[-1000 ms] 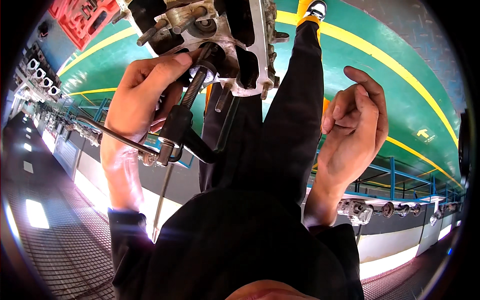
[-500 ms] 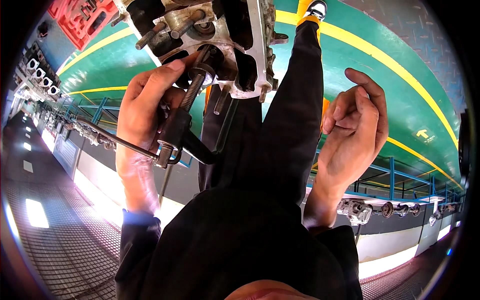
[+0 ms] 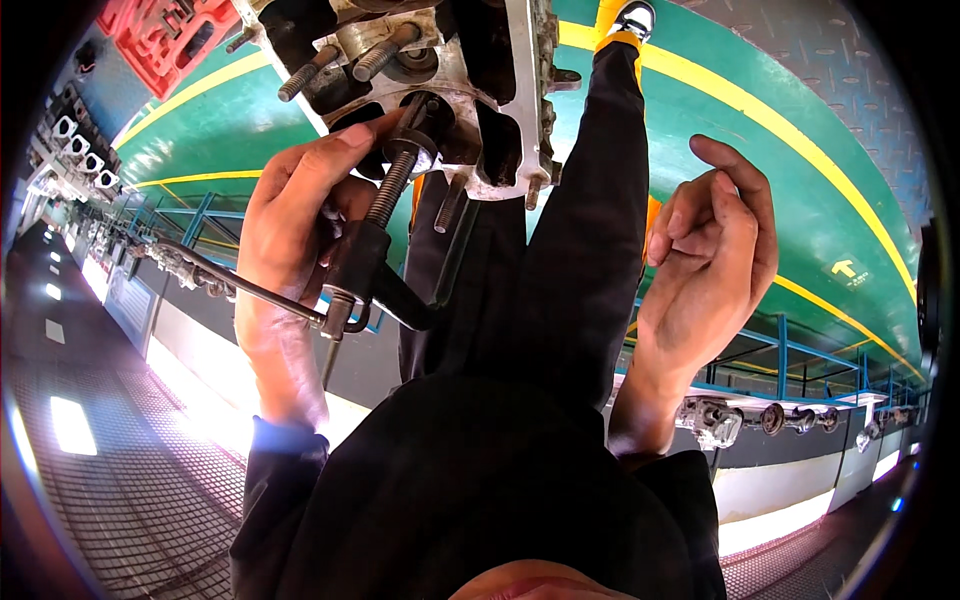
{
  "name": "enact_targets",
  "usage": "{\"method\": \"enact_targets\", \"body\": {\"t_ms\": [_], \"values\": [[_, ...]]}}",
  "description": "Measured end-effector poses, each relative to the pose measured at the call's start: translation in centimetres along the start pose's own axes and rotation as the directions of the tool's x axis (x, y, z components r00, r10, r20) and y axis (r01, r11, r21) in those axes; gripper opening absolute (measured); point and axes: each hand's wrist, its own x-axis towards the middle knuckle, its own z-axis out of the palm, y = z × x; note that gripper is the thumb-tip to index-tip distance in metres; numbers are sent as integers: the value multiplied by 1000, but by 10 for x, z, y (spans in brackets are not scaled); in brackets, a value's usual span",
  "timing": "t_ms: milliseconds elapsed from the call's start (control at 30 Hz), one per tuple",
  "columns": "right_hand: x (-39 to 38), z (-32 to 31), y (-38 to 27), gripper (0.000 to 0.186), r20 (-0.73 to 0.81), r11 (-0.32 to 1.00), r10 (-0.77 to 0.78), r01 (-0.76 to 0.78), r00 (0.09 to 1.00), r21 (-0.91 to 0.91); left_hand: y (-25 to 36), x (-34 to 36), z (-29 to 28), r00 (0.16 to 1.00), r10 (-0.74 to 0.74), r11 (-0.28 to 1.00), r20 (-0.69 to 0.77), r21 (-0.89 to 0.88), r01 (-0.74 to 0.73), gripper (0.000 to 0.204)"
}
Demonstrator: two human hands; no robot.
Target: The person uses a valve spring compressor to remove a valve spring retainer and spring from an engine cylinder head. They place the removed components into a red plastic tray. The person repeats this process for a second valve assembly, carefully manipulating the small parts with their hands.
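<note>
My left hand (image 3: 300, 230) wraps round the upper end of a dark screw-type compressor tool (image 3: 355, 255), its thumb tip at the recess where the tool's threaded rod (image 3: 390, 187) and round end meet the metal cylinder head (image 3: 518, 100). A thin bar (image 3: 250, 287) crosses the tool's lower end, and a bent dark arm extends right from its body. Several threaded studs (image 3: 372, 60) stick out of the head. My right hand (image 3: 715, 250) hangs to the right, holding nothing, fingers loosely curled and apart.
A red tool case (image 3: 165, 50) lies at upper left, beside engine parts (image 3: 80, 140) along the left edge. My dark-trousered legs stand on a green floor with yellow lines. Blue railings (image 3: 783, 350) and racks of mechanical parts (image 3: 715, 420) run behind on both sides.
My left hand and forearm have shifted right, and the thumb tip has slid slightly down and left. The tool has tilted a little. My right hand has barely moved.
</note>
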Motion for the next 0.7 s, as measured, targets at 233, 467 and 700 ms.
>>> {"method": "enact_targets", "body": {"t_ms": [233,467,700], "values": [[-1,4,2,25,4,1000,-3,3,1000,-27,2,1,1,1000,-8,1000,9,-1,8,41],[-4,13,6,25,21,998,-27,29,999,-55,3,4,-1,1000,-16,1000,24,-11,16,40],[-7,19,13,24,75,999,-17,21,997,-47,6,5,-1,999,-7,999,39,-31,8,40]]}}
